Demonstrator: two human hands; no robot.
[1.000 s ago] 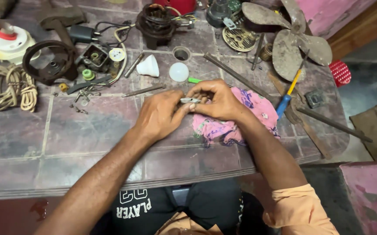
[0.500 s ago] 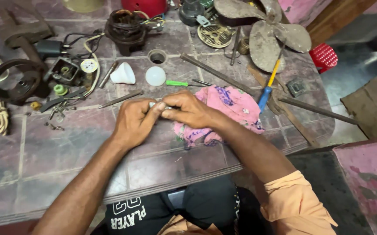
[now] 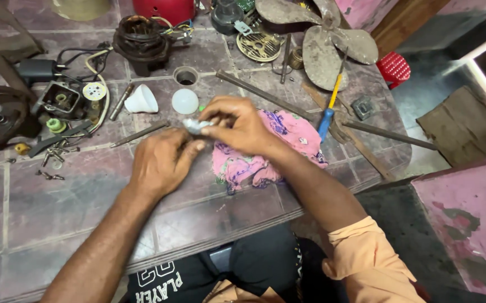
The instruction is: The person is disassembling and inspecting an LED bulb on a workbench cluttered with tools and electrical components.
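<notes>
**Small metal part held between both hands over the bench**

Both hands meet above the middle of the tiled table (image 3: 85,219). The right hand (image 3: 242,124) pinches a small silvery metal part (image 3: 195,125) between thumb and fingertips, closed narrow on it. The left hand (image 3: 161,163) sits just beside it, fingers curled in toward the part; whether they grip it I cannot tell.

To do this well, it looks wise to keep the part low over the table, so a slip costs little, and to steady one hand against the other. A pink cloth (image 3: 265,151) lies just beyond the right wrist. Farther off sit a white dome (image 3: 185,101), a white cone (image 3: 141,100) and, to the right, a blue-and-yellow screwdriver (image 3: 329,109). Loose screws (image 3: 52,163) lie on the left.
</notes>
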